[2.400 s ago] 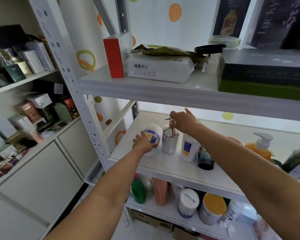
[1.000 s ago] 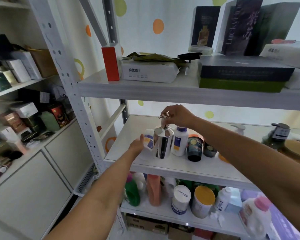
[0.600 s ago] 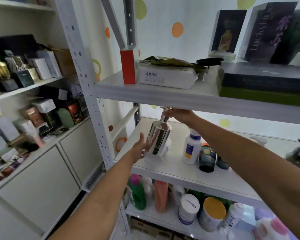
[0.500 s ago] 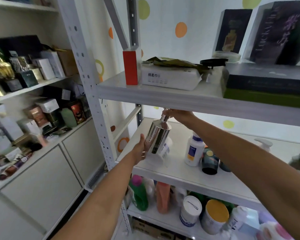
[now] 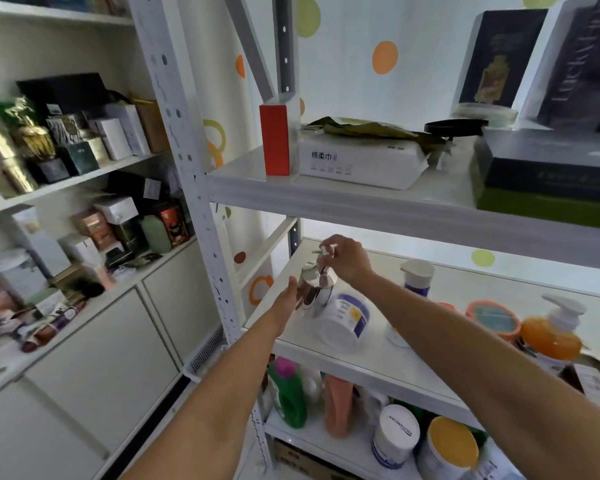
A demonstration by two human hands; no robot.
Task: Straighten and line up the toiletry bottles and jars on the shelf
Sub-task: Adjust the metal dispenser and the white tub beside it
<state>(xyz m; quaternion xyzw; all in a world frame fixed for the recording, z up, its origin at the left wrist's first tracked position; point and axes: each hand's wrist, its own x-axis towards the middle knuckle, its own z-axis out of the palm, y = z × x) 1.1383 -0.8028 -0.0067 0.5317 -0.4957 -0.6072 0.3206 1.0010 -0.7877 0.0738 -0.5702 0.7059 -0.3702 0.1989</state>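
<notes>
Right hand (image 5: 343, 261) is pinching the pump of the chrome dispenser (image 5: 314, 289) over the shelf (image 5: 378, 362)'s left end, left hand (image 5: 286, 304) spread alongside, risking toppling the adjacent white jar (image 5: 343, 320)

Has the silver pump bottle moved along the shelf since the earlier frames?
Yes. The silver pump bottle stood right of the white jar; it is now behind that jar, toward its left, gripped at the pump by the right hand.

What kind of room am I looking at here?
Probably a home storeroom or a small shop's stock corner: a white metal rack holding toiletries like the orange pump bottle, and side shelves crowded with boxed cosmetics above cabinet doors.
</notes>
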